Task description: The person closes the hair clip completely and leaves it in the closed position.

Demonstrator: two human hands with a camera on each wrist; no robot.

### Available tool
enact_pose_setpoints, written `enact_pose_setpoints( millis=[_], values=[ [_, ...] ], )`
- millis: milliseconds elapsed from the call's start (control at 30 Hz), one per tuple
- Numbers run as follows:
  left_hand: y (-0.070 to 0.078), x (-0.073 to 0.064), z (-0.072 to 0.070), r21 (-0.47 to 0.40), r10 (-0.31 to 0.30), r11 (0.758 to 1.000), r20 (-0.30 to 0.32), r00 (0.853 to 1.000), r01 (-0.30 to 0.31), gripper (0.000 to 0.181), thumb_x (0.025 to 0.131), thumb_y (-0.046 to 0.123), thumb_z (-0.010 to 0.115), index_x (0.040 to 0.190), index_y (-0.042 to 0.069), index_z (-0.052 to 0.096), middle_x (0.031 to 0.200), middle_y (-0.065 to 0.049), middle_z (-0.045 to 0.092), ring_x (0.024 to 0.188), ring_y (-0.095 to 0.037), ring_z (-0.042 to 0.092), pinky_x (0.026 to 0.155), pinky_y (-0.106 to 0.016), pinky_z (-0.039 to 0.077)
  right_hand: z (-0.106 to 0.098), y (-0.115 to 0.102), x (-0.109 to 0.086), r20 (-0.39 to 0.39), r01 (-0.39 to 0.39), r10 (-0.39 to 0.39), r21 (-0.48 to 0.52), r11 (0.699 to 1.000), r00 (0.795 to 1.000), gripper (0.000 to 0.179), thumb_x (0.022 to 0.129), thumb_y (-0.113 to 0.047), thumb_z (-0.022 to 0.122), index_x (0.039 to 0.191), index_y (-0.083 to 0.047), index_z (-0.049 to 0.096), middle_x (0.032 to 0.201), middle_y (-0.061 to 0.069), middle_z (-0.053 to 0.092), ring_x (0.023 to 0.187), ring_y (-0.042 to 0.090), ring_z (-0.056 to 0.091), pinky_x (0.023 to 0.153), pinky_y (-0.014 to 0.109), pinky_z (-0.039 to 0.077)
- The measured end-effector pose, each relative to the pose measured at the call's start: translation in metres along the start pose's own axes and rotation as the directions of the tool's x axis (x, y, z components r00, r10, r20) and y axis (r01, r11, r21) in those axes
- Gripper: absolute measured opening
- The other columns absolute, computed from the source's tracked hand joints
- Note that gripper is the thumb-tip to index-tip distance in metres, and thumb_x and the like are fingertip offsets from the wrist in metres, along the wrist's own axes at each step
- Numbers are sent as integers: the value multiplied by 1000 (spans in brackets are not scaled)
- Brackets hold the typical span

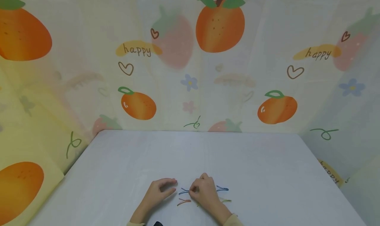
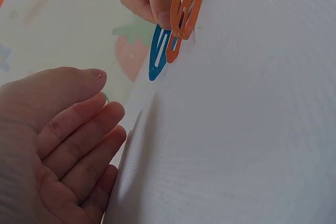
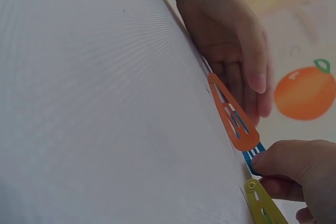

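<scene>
My right hand pinches the wide end of a blue snap hair clip between thumb and finger, low over the white table. In the head view that blue clip points left, its two arms spread apart. An orange snap hair clip lies just nearer to me, also sprung apart. My left hand is held to the left of both clips, palm facing them, fingers relaxed and holding nothing. A yellow hair clip lies beside the right hand, which partly covers it in the head view.
To the right of my right hand lie another blue hair clip and a yellowish clip. The white table extends back to a fruit-printed cloth. A small dark object shows at the bottom edge.
</scene>
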State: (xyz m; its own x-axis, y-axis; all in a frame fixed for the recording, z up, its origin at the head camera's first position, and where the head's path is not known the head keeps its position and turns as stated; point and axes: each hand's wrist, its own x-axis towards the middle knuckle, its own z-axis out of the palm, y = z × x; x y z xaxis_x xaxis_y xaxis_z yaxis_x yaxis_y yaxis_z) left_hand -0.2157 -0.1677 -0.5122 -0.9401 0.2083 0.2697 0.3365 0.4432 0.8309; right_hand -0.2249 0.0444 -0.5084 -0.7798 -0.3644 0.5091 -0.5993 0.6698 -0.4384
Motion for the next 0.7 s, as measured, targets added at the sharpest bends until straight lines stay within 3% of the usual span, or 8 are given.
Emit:
enact_pose_setpoints(
  millis=[700],
  values=[
    [0,0,0,-8,-9,1000,16,1000,9,24,75,21,72,96,9,68,100,0,65,98,-19,57,86,-36,39,-1,-1,-1,-20,-16,17,42,999,1000,11,63,-17,76,61,-21,66,58,-19,45,64,5,33,58,23,26]
  ],
)
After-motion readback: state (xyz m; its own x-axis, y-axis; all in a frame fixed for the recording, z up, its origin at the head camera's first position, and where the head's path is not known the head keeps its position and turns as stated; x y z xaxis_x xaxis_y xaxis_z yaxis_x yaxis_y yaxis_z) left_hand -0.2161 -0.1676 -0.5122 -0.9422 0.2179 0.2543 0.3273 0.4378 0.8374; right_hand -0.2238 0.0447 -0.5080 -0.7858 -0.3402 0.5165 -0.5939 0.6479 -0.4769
